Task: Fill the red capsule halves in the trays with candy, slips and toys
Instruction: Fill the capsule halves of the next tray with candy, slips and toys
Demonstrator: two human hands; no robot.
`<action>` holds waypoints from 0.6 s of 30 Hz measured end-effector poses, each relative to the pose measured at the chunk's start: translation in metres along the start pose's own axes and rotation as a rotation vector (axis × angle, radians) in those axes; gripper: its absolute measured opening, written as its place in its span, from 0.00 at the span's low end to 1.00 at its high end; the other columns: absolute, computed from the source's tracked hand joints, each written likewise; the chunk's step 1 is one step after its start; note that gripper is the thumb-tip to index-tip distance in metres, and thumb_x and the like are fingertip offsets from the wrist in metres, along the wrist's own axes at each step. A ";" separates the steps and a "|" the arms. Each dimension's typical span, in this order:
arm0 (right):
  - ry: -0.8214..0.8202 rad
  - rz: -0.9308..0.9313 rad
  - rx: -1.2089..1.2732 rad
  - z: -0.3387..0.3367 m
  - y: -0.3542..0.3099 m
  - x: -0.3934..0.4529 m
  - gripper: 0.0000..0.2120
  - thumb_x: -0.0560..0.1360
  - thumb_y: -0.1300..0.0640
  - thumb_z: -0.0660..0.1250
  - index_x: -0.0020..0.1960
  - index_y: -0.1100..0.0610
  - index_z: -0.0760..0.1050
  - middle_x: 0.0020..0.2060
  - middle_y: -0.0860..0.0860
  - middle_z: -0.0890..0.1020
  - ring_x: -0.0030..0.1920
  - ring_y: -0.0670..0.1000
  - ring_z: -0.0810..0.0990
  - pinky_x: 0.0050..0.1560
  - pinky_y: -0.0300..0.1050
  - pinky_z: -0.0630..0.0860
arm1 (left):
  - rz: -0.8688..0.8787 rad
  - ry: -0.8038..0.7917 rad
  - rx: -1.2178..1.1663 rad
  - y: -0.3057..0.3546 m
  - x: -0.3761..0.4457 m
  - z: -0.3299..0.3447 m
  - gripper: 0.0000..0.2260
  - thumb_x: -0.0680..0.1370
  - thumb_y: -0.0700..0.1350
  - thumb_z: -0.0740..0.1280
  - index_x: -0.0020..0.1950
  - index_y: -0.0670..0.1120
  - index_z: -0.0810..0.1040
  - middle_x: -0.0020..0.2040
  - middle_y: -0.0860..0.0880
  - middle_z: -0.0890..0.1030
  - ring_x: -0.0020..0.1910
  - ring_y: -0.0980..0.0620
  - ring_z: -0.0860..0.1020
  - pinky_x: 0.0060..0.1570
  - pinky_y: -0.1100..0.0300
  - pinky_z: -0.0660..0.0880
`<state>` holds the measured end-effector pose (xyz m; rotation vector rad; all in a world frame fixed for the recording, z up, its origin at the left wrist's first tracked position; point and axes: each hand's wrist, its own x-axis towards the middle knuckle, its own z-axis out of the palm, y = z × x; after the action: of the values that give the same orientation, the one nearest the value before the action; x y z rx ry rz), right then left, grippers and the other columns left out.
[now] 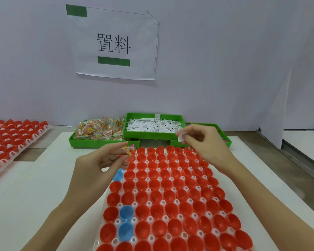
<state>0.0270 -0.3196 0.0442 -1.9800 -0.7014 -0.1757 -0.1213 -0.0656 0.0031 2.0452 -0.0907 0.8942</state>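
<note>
A white tray in front of me holds several red capsule halves, open side up, and three blue ones. My left hand pinches a small clear candy packet over the tray's far left corner. My right hand pinches a white paper slip above the tray's far right rows. Behind the tray stand green bins: candy packets on the left, white slips in the middle.
A third green bin, mostly hidden by my right hand, shows coloured bits. Another tray of red halves lies at the far left. A paper sign hangs on the white wall behind. A white board lies under the tray.
</note>
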 end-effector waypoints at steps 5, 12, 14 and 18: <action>-0.025 -0.018 0.145 0.007 -0.022 -0.051 0.11 0.77 0.61 0.72 0.51 0.46 0.86 0.43 0.44 0.87 0.44 0.44 0.86 0.45 0.32 0.79 | -0.192 -0.078 -0.296 0.020 -0.005 0.008 0.10 0.71 0.40 0.76 0.52 0.47 0.87 0.43 0.48 0.88 0.40 0.48 0.88 0.44 0.63 0.83; -0.036 0.022 0.259 0.030 -0.032 -0.074 0.06 0.74 0.62 0.76 0.46 0.52 0.86 0.39 0.50 0.87 0.40 0.50 0.87 0.43 0.43 0.84 | -0.259 -0.223 -0.345 0.033 -0.015 0.021 0.06 0.69 0.46 0.79 0.45 0.50 0.88 0.47 0.48 0.88 0.46 0.48 0.86 0.47 0.54 0.84; -0.057 0.020 0.263 0.031 -0.034 -0.078 0.05 0.75 0.61 0.76 0.46 0.51 0.86 0.38 0.49 0.87 0.40 0.50 0.87 0.43 0.44 0.84 | -0.276 -0.257 -0.356 0.032 -0.016 0.022 0.06 0.69 0.46 0.79 0.45 0.48 0.88 0.53 0.49 0.86 0.51 0.48 0.85 0.47 0.52 0.84; -0.148 0.018 0.274 0.036 -0.039 -0.087 0.05 0.75 0.59 0.76 0.47 0.49 0.85 0.39 0.48 0.87 0.41 0.50 0.87 0.42 0.44 0.84 | -0.300 -0.316 -0.450 0.037 -0.019 0.025 0.06 0.69 0.43 0.79 0.45 0.46 0.88 0.53 0.47 0.86 0.52 0.48 0.86 0.47 0.58 0.84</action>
<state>-0.0714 -0.3100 0.0208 -1.7472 -0.7593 0.0755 -0.1349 -0.1122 0.0079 1.7000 -0.1393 0.3221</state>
